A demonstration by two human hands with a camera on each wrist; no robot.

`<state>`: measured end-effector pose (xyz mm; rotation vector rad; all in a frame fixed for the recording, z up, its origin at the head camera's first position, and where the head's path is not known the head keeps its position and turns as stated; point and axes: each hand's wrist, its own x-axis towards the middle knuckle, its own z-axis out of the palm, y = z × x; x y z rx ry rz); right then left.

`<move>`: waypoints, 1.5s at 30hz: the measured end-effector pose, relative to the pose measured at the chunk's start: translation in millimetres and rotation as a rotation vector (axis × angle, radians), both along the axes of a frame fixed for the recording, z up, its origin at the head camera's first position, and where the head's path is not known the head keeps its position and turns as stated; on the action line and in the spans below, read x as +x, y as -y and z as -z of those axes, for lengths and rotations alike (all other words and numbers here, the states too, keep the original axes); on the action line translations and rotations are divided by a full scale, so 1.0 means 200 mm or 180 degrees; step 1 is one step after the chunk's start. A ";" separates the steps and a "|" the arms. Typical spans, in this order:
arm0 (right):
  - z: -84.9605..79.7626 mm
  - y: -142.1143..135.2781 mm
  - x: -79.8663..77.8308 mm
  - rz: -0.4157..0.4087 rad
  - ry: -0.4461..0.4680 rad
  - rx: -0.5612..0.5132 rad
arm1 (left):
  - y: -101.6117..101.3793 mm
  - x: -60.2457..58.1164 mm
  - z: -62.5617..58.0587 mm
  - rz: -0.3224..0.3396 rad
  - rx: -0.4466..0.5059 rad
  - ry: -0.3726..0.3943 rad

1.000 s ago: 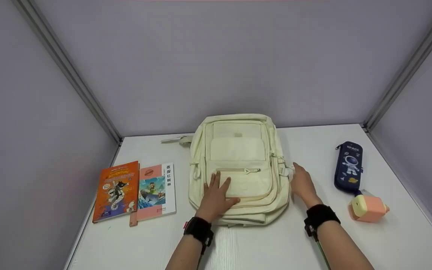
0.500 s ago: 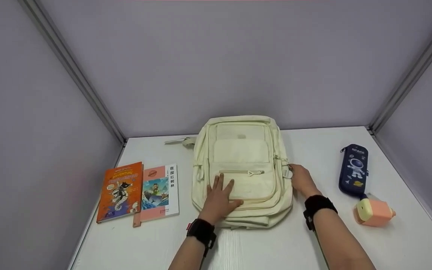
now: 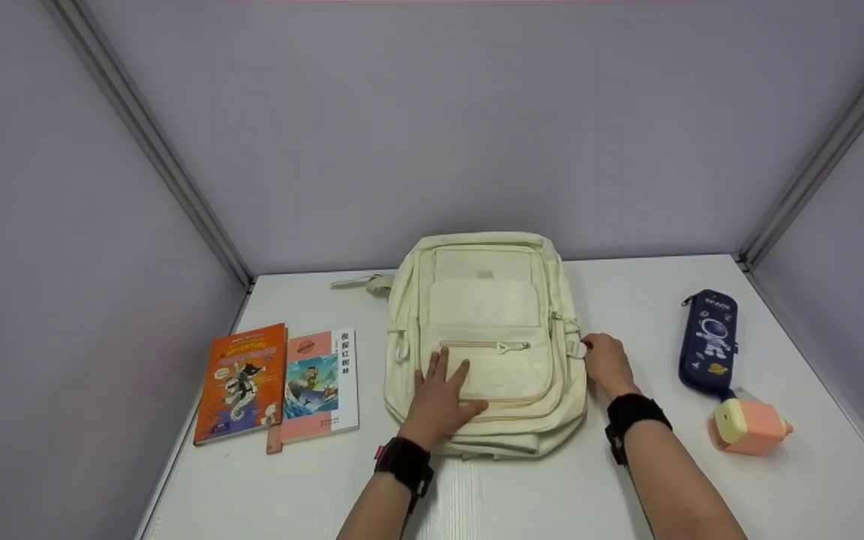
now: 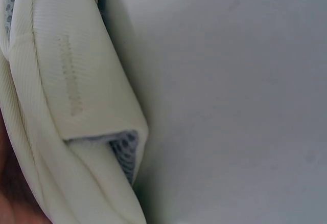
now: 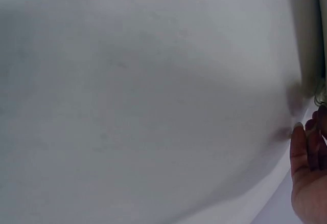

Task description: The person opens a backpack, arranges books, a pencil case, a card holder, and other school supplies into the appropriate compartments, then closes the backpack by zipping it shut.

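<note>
Both hands are at the backpack (image 3: 484, 304), one on its front and one at its side. We lay the left hand (image 3: 436, 409) palm down on the lower front, fingers spread, gripping nothing; its fingertips reach to the left end of the front zip (image 3: 477, 344). We bring the right hand (image 3: 610, 365) to the bag's right edge, fingers bent inward, tips just beside the pale side buckle (image 3: 576, 349). From the head and right wrist views we cannot tell whether thumb and finger pinch the buckle, a strap or nothing.

Position: the backpack lies front side up on the table (image 3: 503, 502), directly ahead of us. Its long axis runs away from us, top end near the rear wall (image 3: 432, 127), base toward our forearms.

Governing relation, in our judgement: right fingertips to right edge. The buckle lies immediately to the left of those fingertips, about midway along the bag's long axis, so the right hand is the nearer one. The left hand sits across the front from it, well placed, we judge, to steady the fabric against a sideways pull.
</note>
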<state>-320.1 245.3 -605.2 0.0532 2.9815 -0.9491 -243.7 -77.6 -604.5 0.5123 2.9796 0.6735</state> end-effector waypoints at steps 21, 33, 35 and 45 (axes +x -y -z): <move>-0.06 -0.10 0.17 -0.0491 0.0135 0.0157 | -0.02 0.00 0.00 -0.0068 -0.0146 -0.0058; -0.16 -0.06 0.38 -0.0727 0.0598 0.0106 | -0.03 0.00 0.01 -0.0147 -0.0215 -0.0158; -0.17 -0.05 0.42 -0.0757 0.0576 0.0120 | -0.03 0.00 0.01 -0.0161 -0.0253 -0.0162; -0.20 0.03 0.59 -0.0790 0.0459 0.0183 | -0.04 0.01 0.01 -0.0219 -0.0271 -0.0308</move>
